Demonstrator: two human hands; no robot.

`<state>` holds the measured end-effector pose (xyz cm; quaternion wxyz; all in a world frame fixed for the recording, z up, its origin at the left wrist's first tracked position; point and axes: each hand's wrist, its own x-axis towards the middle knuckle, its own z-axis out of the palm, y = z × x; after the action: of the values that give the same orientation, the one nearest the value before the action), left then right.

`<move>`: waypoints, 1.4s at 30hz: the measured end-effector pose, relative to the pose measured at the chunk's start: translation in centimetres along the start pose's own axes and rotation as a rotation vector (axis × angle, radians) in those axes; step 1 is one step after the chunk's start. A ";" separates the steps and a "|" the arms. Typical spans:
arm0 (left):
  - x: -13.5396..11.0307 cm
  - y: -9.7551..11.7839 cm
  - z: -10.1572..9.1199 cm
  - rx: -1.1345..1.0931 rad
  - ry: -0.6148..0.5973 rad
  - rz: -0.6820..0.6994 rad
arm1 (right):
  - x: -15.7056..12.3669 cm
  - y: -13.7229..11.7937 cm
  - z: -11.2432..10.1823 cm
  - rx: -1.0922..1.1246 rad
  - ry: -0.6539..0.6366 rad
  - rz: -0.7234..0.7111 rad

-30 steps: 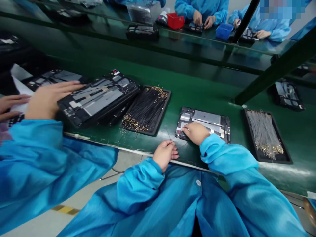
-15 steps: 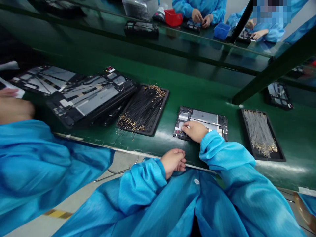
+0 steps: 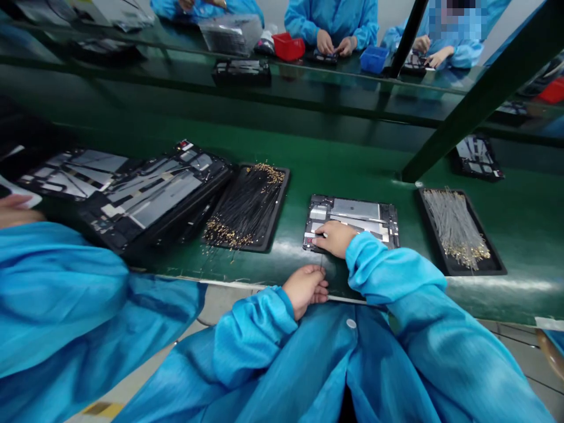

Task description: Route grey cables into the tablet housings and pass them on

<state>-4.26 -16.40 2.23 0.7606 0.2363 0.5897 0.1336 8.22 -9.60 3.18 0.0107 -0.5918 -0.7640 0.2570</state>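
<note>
The right hand [image 3: 335,239] lies with fingers together, pressed on the lower left corner of an open tablet housing [image 3: 352,210]. The left hand [image 3: 305,289] curls just below that housing, at the edge of the green conveyor belt [image 3: 352,170]; whether it pinches anything cannot be told. A tray of black cables [image 3: 284,194] sits left of the housing, a tray of grey cables [image 3: 480,271] right of it.

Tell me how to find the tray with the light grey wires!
Look at the long green belt. In the middle lies a flat black tablet frame with the right hand on it, and the tray sits just to the right of that frame. Its pale grey wires have gold tips, while the other tray holds black wires.
</note>
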 end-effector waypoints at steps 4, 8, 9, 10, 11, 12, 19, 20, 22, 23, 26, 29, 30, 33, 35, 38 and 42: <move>0.1 0.1 0.1 -0.043 0.005 0.018 | 0.0 1.0 -0.9 0.253 0.044 0.180; 0.6 0.5 0.5 -0.070 0.013 0.019 | -1.4 2.6 -1.3 0.359 0.260 0.349; 0.7 0.5 0.6 -0.072 0.013 0.020 | -1.9 3.0 -1.3 0.364 0.286 0.375; 0.7 0.6 0.7 -0.070 0.013 0.020 | -2.3 3.5 -1.2 0.370 0.297 0.397; 0.7 0.6 0.7 -0.066 0.014 0.019 | -2.6 3.9 -1.1 0.376 0.298 0.414; 0.6 0.6 0.8 -0.061 0.012 0.015 | -2.9 4.2 -0.9 0.384 0.291 0.427; -0.1 0.2 0.6 -0.056 0.027 -0.014 | -3.3 4.8 -0.2 0.395 0.286 0.443; 0.0 0.3 0.7 -0.061 0.035 0.000 | -3.3 4.7 -0.2 0.397 0.284 0.434; 0.2 0.5 0.8 -0.071 0.046 0.026 | -3.3 4.6 -0.4 0.393 0.273 0.409; 0.3 0.5 0.9 -0.076 0.049 0.031 | -3.3 4.5 -0.5 0.389 0.263 0.397; 0.2 0.5 1.0 -0.083 0.056 0.006 | -3.2 4.5 -0.8 0.367 0.227 0.373; -0.4 0.3 0.9 -0.083 0.041 -0.022 | -3.0 4.6 -0.9 0.322 0.195 0.349; -0.5 0.3 0.8 -0.084 0.033 -0.026 | -2.9 4.6 -0.9 0.301 0.181 0.340; -0.5 0.4 0.8 -0.084 0.033 -0.033 | -2.6 4.4 -0.9 0.236 0.126 0.315; -0.1 0.8 0.8 -0.076 0.049 -0.025 | -2.5 4.2 -1.0 0.191 0.096 0.316; 0.8 1.7 0.9 -0.061 0.063 0.005 | -2.2 3.7 -1.4 0.102 0.034 0.294; 1.6 2.4 0.8 -0.030 0.065 0.030 | -1.2 2.7 -1.9 0.048 -0.050 0.226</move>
<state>-2.86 -13.76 2.24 0.7423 0.2293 0.6086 0.1613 11.66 -9.49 4.06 -0.0234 -0.6672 -0.6859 0.2896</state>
